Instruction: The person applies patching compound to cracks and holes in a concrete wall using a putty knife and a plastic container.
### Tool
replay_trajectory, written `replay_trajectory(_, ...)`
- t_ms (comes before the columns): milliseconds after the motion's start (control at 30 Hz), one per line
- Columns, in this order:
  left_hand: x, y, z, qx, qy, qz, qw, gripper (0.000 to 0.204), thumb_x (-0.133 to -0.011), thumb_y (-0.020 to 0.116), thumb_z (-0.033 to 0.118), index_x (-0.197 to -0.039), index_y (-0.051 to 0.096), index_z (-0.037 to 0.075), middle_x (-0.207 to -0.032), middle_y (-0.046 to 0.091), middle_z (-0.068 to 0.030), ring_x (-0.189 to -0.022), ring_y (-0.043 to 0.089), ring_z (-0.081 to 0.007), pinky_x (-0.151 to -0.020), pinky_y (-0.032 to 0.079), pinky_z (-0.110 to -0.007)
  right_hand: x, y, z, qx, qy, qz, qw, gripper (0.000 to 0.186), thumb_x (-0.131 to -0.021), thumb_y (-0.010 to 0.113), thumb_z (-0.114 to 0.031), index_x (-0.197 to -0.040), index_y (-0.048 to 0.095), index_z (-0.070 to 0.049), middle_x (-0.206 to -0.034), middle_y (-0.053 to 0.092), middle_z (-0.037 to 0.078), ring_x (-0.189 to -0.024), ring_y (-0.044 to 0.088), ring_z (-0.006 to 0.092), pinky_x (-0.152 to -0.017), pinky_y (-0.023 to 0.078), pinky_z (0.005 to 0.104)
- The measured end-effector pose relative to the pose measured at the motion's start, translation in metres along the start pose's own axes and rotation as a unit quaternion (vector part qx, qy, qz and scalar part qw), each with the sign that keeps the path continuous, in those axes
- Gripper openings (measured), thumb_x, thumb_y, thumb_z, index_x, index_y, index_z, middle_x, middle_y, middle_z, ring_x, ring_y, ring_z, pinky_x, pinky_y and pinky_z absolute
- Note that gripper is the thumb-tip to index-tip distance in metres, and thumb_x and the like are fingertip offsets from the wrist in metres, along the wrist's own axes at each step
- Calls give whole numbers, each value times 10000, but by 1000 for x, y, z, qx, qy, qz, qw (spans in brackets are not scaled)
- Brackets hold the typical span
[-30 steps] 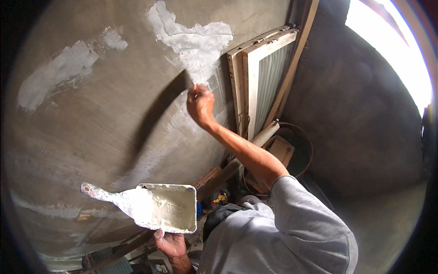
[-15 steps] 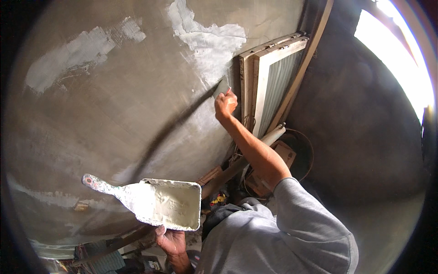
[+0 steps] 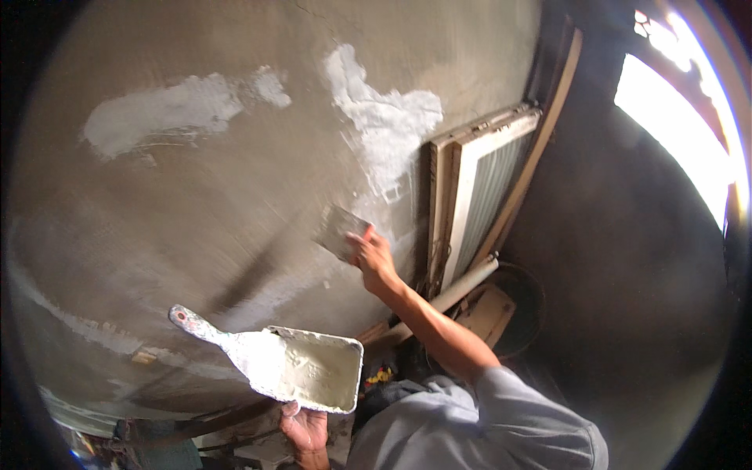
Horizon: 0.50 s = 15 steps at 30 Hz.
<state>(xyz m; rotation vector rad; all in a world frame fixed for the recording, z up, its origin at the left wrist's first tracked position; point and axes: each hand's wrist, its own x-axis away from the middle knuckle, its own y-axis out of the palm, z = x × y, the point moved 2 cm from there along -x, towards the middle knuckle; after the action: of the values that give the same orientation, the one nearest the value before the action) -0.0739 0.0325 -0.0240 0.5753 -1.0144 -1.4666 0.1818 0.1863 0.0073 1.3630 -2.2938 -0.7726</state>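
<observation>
My right hand is closed on a putty knife with a broad, flat grey blade, held near the wall; I cannot tell whether the blade touches it. In my left hand rests a rectangular pan of off-white putty, gripped at its near edge. Across the pan's left side lies a second, putty-coated scraper, its handle sticking out to the left. White putty patches mark the grey-brown wall: a jagged one above my right hand and a wide one at upper left.
Old framed window sashes lean on the wall to the right, beside a long wooden strip. Below them lie a pipe and a round dark tub holding a board. Bright light enters through an opening at upper right.
My right hand has brought the putty knife down and left, away from the jagged patch. The view has shifted, so the wall and pan appear lower and farther right.
</observation>
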Motion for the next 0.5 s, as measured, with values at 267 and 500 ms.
replay_trajectory(267, 1, 3, -3, 38, -10, -18, 999, 623, -655, 502, 79, -1249, 322, 26, -1211, 434, -151, -1088, 455, -298, -871, 427, -471, 31, -78, 18, -41, 169, 56, 983, 64, -780, 553, -31, -818, 505, -48, -699, 415, -21, -573, 423, 69, -490, 365, 187)
replay_trajectory(500, -2, -14, -4, 25, -6, -31, 999, 612, -665, 499, 83, -1240, 310, -9, -1217, 424, -178, -1087, 458, -305, -898, 417, -466, 75, -80, -2, -32, 134, -15, 990, 116, -784, 553, -34, -895, 531, -12, -795, 561, 23, -597, 485, 74, -501, 383, 203)
